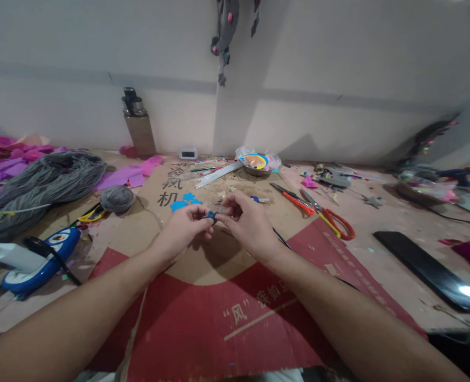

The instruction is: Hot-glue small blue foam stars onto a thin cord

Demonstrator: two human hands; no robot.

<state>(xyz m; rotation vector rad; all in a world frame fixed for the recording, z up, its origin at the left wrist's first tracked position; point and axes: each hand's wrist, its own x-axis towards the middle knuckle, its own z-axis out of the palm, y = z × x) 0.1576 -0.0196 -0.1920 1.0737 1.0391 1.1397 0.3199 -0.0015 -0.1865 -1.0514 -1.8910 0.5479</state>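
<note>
A small dark-blue piece [210,215], perhaps a star shape, is pinched between both hands above the cardboard sheet [179,265]. My left hand [187,225] grips its left side with thumb and forefinger. From the right, my right hand [246,223] has its thumb and finger closed at the piece's other edge. The fingers hide part of it. Just behind my left hand lie several bright blue star-like cutouts [186,201] on the cardboard. A small blue-tipped item [254,199] sits behind my right hand.
Right of my hands lie a red utility knife [298,202] and scissors [340,223], then a black phone [426,268]. At left are a grey yarn ball [118,199], a yarn skein [60,172] and a blue lamp base [60,254]. Behind stands a bowl [259,171].
</note>
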